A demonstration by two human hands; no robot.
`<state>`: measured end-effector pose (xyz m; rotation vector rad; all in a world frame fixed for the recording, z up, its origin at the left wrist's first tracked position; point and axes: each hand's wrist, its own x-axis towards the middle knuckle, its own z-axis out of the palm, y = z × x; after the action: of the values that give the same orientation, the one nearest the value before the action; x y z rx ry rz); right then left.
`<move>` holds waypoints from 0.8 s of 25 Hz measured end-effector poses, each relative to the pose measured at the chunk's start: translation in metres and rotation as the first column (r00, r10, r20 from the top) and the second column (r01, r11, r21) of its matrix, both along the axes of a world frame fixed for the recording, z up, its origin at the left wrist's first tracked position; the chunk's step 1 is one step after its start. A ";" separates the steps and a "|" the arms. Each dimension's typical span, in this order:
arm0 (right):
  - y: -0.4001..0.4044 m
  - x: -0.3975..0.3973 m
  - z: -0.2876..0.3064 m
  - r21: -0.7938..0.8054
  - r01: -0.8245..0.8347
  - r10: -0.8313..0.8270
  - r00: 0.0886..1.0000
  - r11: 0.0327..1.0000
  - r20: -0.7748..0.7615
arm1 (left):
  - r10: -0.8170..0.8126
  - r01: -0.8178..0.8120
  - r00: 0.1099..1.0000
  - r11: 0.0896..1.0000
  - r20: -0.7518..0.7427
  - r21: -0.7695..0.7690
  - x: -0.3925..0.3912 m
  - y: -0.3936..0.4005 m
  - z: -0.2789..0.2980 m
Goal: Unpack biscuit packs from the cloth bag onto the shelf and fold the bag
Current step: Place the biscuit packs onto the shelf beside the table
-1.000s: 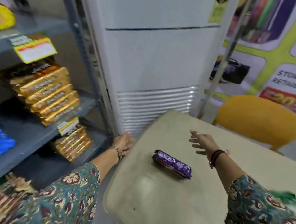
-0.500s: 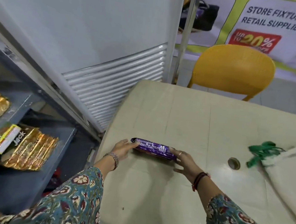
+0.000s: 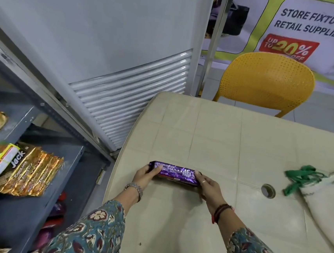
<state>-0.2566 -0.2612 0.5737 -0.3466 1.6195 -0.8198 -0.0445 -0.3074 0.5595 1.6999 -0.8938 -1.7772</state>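
A purple biscuit pack point(image 3: 175, 173) lies lengthwise on the counter point(image 3: 201, 138), held at both ends. The cream cloth bag point(image 3: 330, 203) with green handles point(image 3: 300, 178) lies slumped at the counter's right side. Gold biscuit packs point(image 3: 29, 171) lie on the grey shelf point(image 3: 37, 211) to the left.

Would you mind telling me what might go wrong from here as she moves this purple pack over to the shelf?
1. The left hand and right hand grip the purple biscuit pack only at its ends; squeezing or flexing it could crack biscuits.
2. The grey shelf sits past the table edge, so a slip there would likely drop the pack to the floor.
3. The gold packs look loosely fanned; a nudge may shift them.
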 end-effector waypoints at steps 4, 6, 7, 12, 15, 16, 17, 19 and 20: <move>0.009 0.006 0.012 0.027 -0.053 0.053 0.998 0.998 -0.022 | 0.139 -0.140 0.988 0.990 -0.060 -0.013 0.005 0.017 0.008; 0.012 0.009 0.021 0.002 -0.066 0.066 0.997 0.998 -0.029 | 0.193 -0.194 0.975 0.981 -0.112 -0.001 0.008 0.026 0.020; 0.012 0.011 0.030 -0.032 -0.081 0.080 0.996 0.996 -0.024 | 0.226 -0.229 0.964 0.973 -0.137 -0.007 0.012 0.031 0.031; 0.008 0.026 0.096 -0.231 -0.271 0.279 0.960 0.934 0.002 | 0.357 -0.380 0.914 0.920 -0.194 -0.096 0.037 0.053 0.101; -0.003 0.045 0.145 -0.336 -0.382 0.395 0.918 0.861 -0.032 | 0.451 -0.484 0.866 0.864 -0.215 -0.140 0.058 0.068 0.158; -0.007 0.056 0.164 -0.370 -0.419 0.437 0.899 0.829 -0.038 | 0.487 -0.528 0.840 0.835 -0.238 -0.156 0.067 0.077 0.181; -0.011 0.069 0.184 -0.398 -0.458 0.480 0.876 0.795 -0.049 | 0.523 -0.573 0.810 0.801 -0.264 -0.171 0.079 0.086 0.205; -0.016 0.100 0.226 -0.447 -0.538 0.561 0.822 0.715 -0.093 | 0.580 -0.646 0.757 0.736 -0.301 -0.204 0.105 0.109 0.248; -0.018 0.119 0.248 -0.472 -0.573 0.601 0.792 0.670 -0.109 | 0.598 -0.667 0.741 0.709 -0.304 -0.229 0.119 0.122 0.270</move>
<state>-0.1378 -0.2796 0.8212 -1.1408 1.1051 -0.6997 0.0748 -0.1851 0.8291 1.3417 -0.3880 -1.2153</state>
